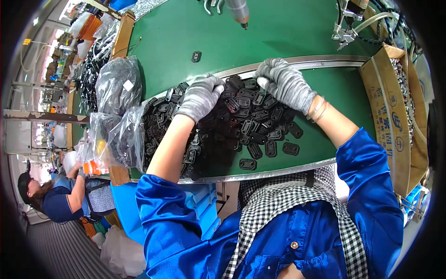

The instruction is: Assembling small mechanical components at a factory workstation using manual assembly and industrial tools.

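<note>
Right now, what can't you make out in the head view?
- Left hand and right hand: fingertips buried in the pile of black parts; any grasp hidden.
- Cardboard box: contents cut off by the rim.
- Hanging tool: top cropped.

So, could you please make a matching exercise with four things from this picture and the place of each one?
Things:
1. left hand in grey knit glove
2. right hand in grey knit glove
3. single flat black plastic part
4. brown cardboard box

Places:
a. alone on the green belt, beyond the metal rail
b. at the right edge of the table
c. on the left side of the heap of black plastic parts
d. at the far top edge of the heap, by the metal rail

Pairs: 1-c, 2-d, 3-a, 4-b
</note>
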The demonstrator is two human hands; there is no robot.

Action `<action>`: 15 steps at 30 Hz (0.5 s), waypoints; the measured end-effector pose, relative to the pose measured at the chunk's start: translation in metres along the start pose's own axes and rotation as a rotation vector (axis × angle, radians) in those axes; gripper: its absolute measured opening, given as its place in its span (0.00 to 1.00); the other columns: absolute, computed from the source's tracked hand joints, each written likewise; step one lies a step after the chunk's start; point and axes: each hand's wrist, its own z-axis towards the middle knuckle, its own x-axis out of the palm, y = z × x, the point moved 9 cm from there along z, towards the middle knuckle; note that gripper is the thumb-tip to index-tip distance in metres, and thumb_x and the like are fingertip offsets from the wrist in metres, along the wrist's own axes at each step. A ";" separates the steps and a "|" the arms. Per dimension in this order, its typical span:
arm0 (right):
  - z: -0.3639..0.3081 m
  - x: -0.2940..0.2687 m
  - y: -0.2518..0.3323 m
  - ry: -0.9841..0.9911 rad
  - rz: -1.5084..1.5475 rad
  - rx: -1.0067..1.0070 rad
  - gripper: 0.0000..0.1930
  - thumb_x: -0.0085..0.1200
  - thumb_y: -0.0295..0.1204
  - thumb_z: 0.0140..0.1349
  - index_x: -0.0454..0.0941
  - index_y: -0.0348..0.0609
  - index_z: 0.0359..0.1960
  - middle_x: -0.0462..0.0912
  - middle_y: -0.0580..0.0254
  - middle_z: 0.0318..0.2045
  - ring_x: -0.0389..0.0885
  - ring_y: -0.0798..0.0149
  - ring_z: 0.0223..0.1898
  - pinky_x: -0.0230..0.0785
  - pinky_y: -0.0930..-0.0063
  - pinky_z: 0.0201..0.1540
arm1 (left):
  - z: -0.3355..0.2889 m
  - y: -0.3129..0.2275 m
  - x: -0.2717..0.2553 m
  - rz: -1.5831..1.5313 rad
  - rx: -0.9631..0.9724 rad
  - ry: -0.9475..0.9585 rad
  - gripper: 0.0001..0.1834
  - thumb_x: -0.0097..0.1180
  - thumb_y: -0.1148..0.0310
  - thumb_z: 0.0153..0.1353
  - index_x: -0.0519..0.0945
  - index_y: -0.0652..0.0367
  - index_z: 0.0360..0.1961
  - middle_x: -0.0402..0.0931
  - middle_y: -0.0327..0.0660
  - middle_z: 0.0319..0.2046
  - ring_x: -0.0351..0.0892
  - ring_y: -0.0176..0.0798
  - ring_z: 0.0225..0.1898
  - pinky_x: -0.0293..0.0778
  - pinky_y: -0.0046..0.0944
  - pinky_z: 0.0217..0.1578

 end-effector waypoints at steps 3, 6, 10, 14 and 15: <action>0.009 -0.006 -0.002 -0.070 -0.019 -0.019 0.10 0.60 0.31 0.56 0.83 0.44 0.39 0.80 0.58 0.38 0.76 0.53 0.46 0.70 0.60 0.52 | -0.005 0.009 -0.010 -0.132 -0.031 0.016 0.09 0.58 0.68 0.63 0.83 0.56 0.43 0.82 0.47 0.39 0.81 0.45 0.42 0.74 0.39 0.47; 0.010 -0.006 -0.005 -0.097 -0.076 -0.007 0.10 0.60 0.31 0.57 0.83 0.45 0.39 0.80 0.58 0.38 0.77 0.53 0.45 0.70 0.60 0.50 | 0.017 0.048 -0.028 -0.139 -0.108 -0.194 0.08 0.58 0.69 0.63 0.84 0.57 0.41 0.84 0.45 0.33 0.81 0.39 0.34 0.76 0.36 0.41; 0.004 -0.001 0.009 -0.128 0.020 -0.015 0.09 0.59 0.32 0.57 0.82 0.44 0.38 0.80 0.57 0.36 0.76 0.52 0.44 0.70 0.59 0.49 | 0.064 0.104 -0.039 0.154 -0.399 -0.130 0.22 0.61 0.48 0.58 0.82 0.53 0.46 0.81 0.49 0.43 0.81 0.50 0.45 0.76 0.46 0.47; -0.013 -0.002 0.009 -0.087 0.020 0.035 0.09 0.60 0.31 0.57 0.81 0.44 0.39 0.79 0.55 0.36 0.77 0.50 0.42 0.70 0.58 0.48 | 0.093 0.108 -0.027 0.249 -0.506 -0.086 0.31 0.63 0.44 0.54 0.80 0.57 0.51 0.78 0.50 0.52 0.76 0.51 0.55 0.72 0.46 0.54; -0.020 -0.004 0.009 -0.084 0.020 0.035 0.09 0.60 0.31 0.57 0.81 0.44 0.39 0.79 0.55 0.36 0.77 0.50 0.42 0.70 0.58 0.48 | 0.097 0.112 -0.027 0.247 -0.508 -0.085 0.31 0.63 0.44 0.54 0.80 0.57 0.51 0.78 0.50 0.52 0.76 0.51 0.55 0.72 0.46 0.54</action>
